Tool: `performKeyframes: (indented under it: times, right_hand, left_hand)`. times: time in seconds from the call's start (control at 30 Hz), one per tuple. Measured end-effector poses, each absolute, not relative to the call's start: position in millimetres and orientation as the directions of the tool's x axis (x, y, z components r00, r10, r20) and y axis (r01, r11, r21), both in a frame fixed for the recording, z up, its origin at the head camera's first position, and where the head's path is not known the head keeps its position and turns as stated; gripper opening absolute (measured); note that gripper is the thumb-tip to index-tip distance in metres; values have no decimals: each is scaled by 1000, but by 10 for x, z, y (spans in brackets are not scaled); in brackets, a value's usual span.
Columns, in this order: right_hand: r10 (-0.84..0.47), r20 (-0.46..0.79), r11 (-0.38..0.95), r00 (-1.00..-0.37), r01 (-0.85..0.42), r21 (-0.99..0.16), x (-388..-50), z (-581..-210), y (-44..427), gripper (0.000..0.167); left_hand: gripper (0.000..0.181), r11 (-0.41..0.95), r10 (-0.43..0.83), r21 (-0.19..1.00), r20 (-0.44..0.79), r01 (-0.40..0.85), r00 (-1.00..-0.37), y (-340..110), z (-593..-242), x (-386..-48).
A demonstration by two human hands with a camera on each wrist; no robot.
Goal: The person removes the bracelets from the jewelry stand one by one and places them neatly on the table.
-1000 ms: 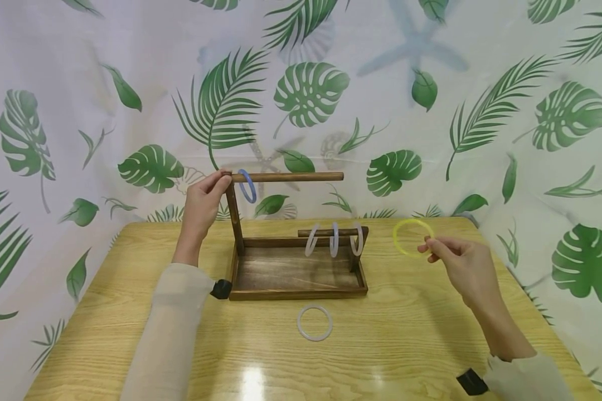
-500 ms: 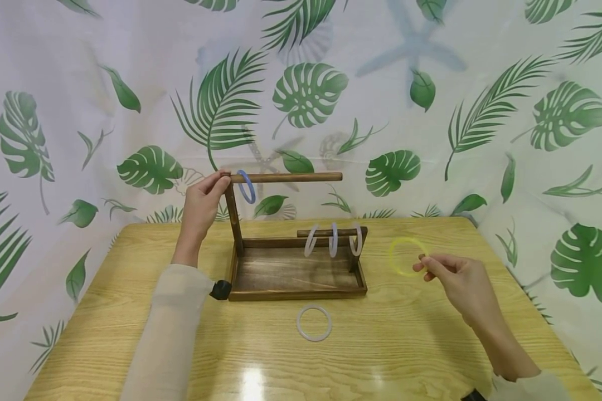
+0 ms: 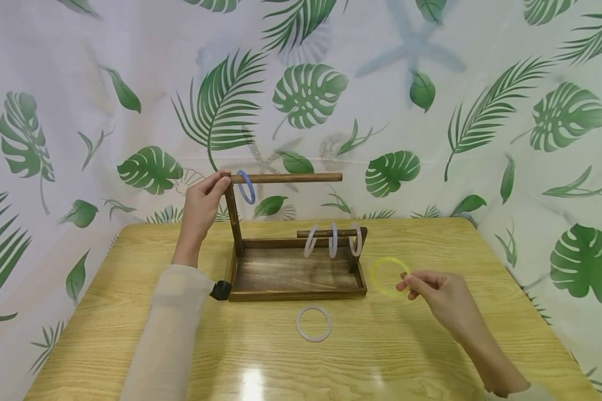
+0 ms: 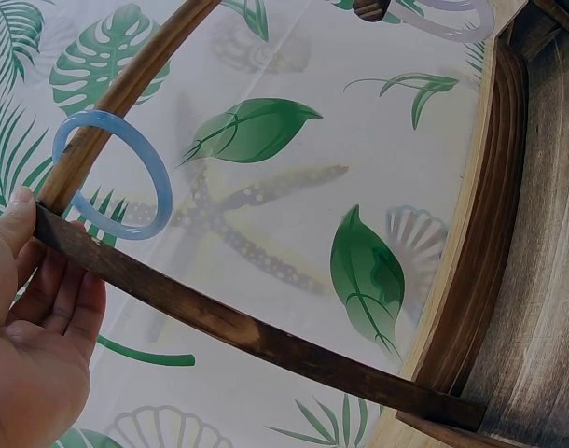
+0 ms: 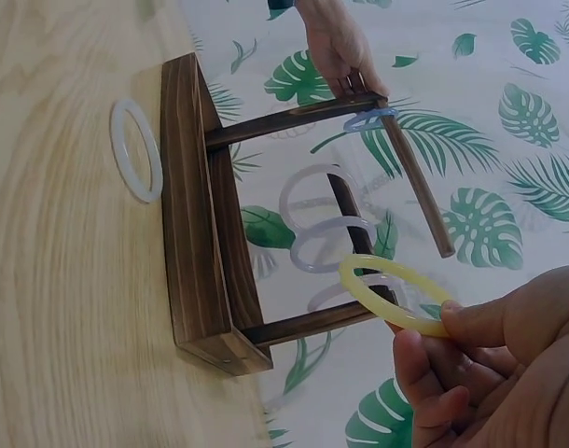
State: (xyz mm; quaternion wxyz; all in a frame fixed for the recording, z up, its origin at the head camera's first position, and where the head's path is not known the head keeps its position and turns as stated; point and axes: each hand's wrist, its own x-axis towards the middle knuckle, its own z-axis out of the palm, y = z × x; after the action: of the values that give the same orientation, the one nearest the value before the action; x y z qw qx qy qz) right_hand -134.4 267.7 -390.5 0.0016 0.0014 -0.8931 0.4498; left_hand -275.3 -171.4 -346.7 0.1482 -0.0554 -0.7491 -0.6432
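My left hand grips the top corner of a dark wooden bracelet stand, where the tall post meets the upper rod. A blue bangle hangs on that rod close to the fingers. Right of the stand, my right hand pinches a yellow bangle between thumb and fingers, held above the table. On the stand's lower rod hang a purplish bangle and two pale bangles, one the left pale bangle. A white bangle lies flat on the table in front of the stand.
The light wood table carries the stand near its back edge. Behind it hangs a white curtain printed with green leaves. The stand's upper rod sticks out to the right, well above the shorter lower rod.
My right hand has come down and to the left with the yellow bangle, closer to the stand's right end. The left hand stays at the stand's corner.
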Motion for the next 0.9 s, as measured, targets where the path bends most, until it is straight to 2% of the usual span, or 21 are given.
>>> performKeyframes:
  times: [0.13,0.37,0.6,0.9]
  right_hand:
    - [-6,-24,581,-1000,15,-814,-1318,-3925,2630,32]
    - [-22,-56,573,-998,33,-819,-1269,-3954,2555,27]
    - [-60,-85,567,-995,36,-823,-1230,-4007,2502,26]
    - [-79,-123,569,-989,57,-820,-1198,-4073,2444,23]
  left_hand:
    - [43,185,-99,948,280,259,-955,-1675,-3342,-2632]
    - [43,182,-99,950,276,255,-956,-1669,-3327,-2615]
    - [44,168,-112,948,289,269,-951,-1746,-3560,-2842]
    - [46,171,-119,940,317,295,-941,-1762,-3611,-2871]
